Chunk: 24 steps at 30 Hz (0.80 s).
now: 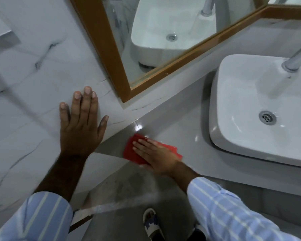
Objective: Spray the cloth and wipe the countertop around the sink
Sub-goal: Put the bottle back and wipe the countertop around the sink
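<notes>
Plainly, each item is placed against the sink.
Sink (236, 136): a white, squarish vessel basin is set on top of the counter; a metal drain (267, 118) is seen in its bowl and a chrome tap (297, 60) at its far rim.
Countertop (172, 126): glossy grey, with a bright glare spot left of the sink.
Walls: white marble-look tiles (33, 94) with dark veins are seen left of the sink; a wood-framed mirror (163, 40) is hung behind it.
Cloth (130, 150): red, laid flat on the counter left of the sink, close to the corner.
Right hand (156, 155): pressed flat on the cloth, fingers straight and together.
Left hand (82, 122): laid flat on the tiled wall, fingers extended, thumb spread.
Sleeves (229, 211): light blue, white-striped.
Writing: none can be read.
</notes>
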### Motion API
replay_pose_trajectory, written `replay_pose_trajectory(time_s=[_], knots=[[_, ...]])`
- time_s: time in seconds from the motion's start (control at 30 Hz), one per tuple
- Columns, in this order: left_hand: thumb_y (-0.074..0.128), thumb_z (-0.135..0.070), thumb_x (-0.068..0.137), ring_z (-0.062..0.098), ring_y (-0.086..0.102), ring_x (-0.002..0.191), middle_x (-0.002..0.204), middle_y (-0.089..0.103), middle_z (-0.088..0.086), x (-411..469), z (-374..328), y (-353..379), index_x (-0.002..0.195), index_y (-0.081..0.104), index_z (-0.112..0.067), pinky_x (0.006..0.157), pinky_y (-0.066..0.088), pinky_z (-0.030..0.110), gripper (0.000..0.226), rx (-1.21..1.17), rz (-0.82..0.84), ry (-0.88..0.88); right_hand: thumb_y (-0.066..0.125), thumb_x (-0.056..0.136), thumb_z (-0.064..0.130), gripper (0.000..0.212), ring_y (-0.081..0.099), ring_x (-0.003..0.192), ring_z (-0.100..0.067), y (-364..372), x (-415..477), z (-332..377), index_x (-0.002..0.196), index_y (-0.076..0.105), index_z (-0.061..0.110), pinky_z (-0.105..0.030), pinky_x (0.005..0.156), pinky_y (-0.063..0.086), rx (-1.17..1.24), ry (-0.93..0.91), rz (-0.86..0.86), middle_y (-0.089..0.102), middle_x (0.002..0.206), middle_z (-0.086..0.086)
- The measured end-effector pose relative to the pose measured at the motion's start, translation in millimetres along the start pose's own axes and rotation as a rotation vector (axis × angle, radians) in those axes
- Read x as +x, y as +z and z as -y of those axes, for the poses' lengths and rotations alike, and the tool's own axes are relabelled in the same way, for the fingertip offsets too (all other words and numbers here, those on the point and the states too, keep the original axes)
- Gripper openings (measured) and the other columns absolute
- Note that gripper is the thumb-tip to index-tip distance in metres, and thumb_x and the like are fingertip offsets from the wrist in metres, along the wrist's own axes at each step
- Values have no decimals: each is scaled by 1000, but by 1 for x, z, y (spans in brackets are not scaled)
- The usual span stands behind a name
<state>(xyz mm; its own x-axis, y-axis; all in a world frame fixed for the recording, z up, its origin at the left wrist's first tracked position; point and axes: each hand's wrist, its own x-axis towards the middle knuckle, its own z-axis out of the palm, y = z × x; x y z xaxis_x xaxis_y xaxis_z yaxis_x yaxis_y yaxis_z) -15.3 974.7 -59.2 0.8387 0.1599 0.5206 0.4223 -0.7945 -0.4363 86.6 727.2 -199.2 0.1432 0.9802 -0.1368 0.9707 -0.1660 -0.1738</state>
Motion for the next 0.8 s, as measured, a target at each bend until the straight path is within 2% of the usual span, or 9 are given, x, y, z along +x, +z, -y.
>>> replay_pose_trajectory(time_s=[0.1,0.17,0.3,0.33,0.4,0.5,0.57,0.67,0.8], knots=[[43,-48,105,24,-15,159,170,13,17,0,-3,-5,164,10,-4,127,-12,49,80,-55,39,-28,34,106,58,72,8,160,-20,-2,-64,-32,164,22,16,-40,131,7,49,181,-33,18,172,-5],[42,-48,105,28,-11,159,170,13,20,0,-10,-9,164,9,-3,128,-9,52,81,-104,65,-68,31,106,58,73,5,161,-20,-3,-96,-44,164,18,16,-44,130,14,28,240,-4,13,173,-5],[49,-42,103,43,19,156,165,25,29,-10,-54,-20,159,25,6,127,19,57,77,-424,96,-120,32,104,63,79,-1,161,-19,-10,-111,-48,165,13,16,-46,130,16,116,312,-4,6,175,-5],[50,-40,103,44,28,153,162,32,30,-17,-73,-20,156,31,7,125,27,55,74,-563,140,-77,35,103,65,81,3,161,-21,-13,-112,-44,165,14,16,-47,129,17,184,413,-34,9,175,-6],[49,-40,100,41,44,144,155,47,27,-33,-113,-19,153,40,4,119,39,49,69,-765,356,-14,43,99,65,83,22,157,-29,-19,-119,-34,161,26,12,-49,127,26,301,744,-128,27,169,-12],[53,-41,100,37,53,136,147,55,21,-42,-167,-20,150,46,-3,112,46,47,64,-946,688,-88,55,90,68,83,46,136,-30,-29,-138,-25,149,44,9,-45,114,44,280,1101,-79,51,147,-12],[59,-41,99,37,54,131,138,61,19,-36,-194,-24,143,51,-4,110,46,45,58,-997,819,-143,66,85,66,79,52,127,-28,-35,-147,-26,140,54,11,-44,106,50,333,1173,-25,56,135,-9],[66,-38,95,34,56,122,129,62,18,-26,-222,-28,138,55,-4,105,43,41,56,-930,905,-194,84,73,55,68,62,115,-27,-39,-145,-37,125,65,16,-43,98,56,497,1232,-9,66,121,-6],[77,-25,85,32,70,103,108,75,13,-18,-234,-24,110,68,-5,91,56,37,33,-1017,1022,-498,88,69,44,43,71,96,-26,-42,-145,-52,100,73,19,-38,87,59,695,1261,26,76,101,-3]])
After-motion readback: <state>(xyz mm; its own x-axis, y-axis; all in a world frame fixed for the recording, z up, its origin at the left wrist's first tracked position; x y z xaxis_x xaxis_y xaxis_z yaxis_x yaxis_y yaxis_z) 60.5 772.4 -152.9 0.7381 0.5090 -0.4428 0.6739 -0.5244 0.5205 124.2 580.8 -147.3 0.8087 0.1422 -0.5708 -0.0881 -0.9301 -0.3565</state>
